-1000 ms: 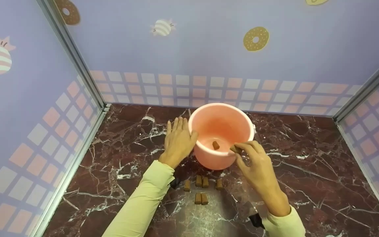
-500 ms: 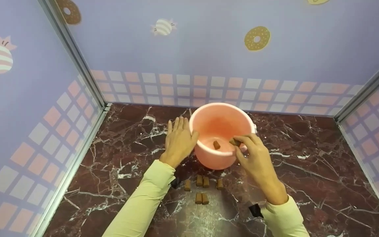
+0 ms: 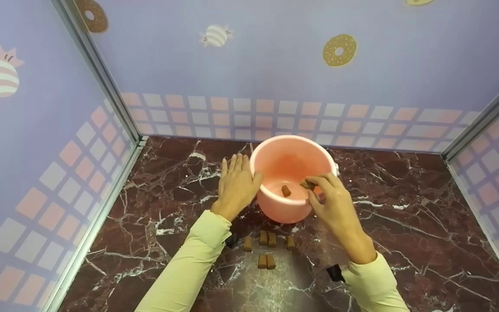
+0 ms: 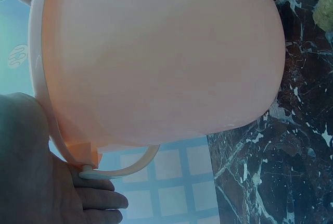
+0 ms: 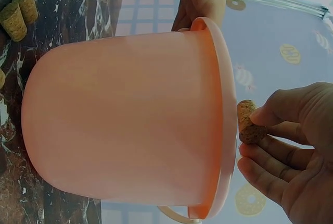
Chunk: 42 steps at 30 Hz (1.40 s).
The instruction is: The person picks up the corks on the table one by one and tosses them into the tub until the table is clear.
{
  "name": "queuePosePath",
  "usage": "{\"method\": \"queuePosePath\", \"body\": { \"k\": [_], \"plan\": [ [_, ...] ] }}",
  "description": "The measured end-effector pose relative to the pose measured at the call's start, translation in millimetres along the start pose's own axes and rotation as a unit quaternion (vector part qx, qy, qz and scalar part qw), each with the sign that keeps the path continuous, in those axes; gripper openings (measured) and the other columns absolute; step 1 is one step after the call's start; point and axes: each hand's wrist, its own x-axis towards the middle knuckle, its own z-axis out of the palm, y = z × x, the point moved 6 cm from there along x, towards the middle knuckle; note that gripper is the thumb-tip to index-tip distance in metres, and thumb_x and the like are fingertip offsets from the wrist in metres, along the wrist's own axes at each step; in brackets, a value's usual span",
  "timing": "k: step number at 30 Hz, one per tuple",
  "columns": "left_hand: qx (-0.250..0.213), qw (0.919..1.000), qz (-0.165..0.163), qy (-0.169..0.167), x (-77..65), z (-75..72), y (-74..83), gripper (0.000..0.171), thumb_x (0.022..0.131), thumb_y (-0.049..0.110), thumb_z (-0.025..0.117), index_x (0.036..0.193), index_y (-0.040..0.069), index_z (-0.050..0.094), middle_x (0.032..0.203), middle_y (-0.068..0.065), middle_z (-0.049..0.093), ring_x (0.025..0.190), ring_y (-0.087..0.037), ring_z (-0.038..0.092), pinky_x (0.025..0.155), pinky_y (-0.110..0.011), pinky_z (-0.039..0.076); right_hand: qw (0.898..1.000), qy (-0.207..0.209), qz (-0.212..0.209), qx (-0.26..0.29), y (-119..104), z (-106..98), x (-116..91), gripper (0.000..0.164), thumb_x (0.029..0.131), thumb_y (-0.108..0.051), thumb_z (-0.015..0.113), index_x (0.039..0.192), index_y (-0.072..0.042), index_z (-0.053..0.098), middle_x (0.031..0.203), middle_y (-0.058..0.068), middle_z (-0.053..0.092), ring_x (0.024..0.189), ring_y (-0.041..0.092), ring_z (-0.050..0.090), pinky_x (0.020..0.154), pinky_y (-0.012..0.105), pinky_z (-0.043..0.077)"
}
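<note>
A pink bucket (image 3: 284,212) stands upright on the marbled table. My right hand (image 3: 334,206) is over its near right rim, pinching a cork stopper (image 5: 251,122) between thumb and fingers; the right wrist view puts this cork just above the rim. Another cork (image 3: 286,190) lies on the bucket's floor. Fingers straight, my left hand (image 3: 237,186) rests against the bucket's left side, its thumb at the rim. In the left wrist view that hand (image 4: 57,182) is beside the white handle (image 4: 125,171).
Several corks (image 3: 267,238) stand on the dark red marbled table (image 3: 396,242) in front of the bucket, with a pair (image 3: 267,261) nearer to me. Purple patterned walls (image 3: 267,52) enclose the table at the back and both sides.
My right hand has moved slightly forward and to the left, carrying the pinched cork from the rim to over the bucket's opening. My left hand stays in place.
</note>
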Motion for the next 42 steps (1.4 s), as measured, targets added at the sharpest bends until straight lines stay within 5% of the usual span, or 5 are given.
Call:
{"method": "queuePosePath", "body": {
  "k": [19,42],
  "plan": [
    [0.001,1.0,0.001,0.005,-0.2,0.0,-0.1,0.074,0.11,0.045,0.031,0.161,-0.009,0.03,0.168,-0.026,0.026,0.159,-0.038,0.019,0.13,-0.05,-0.003,1.0,0.006,-0.011,0.005,2.2,2.7,-2.5,0.036,0.08,0.017,0.078,0.114,0.008,0.072,0.106,0.016,0.068,0.064,0.02,0.064,0.055,0.032,0.059],
    [0.007,0.9999,0.005,0.011,0.0,-0.1,-0.1,0.074,0.11,0.045,0.033,0.16,-0.009,0.031,0.167,-0.026,0.028,0.159,-0.038,0.021,0.129,-0.051,-0.001,0.999,-0.012,0.033,-0.015,11.1,0.8,-3.3,0.032,0.085,0.011,0.079,0.116,0.008,0.073,0.112,0.018,0.068,0.077,0.025,0.064,0.065,0.036,0.06]
  ]
}}
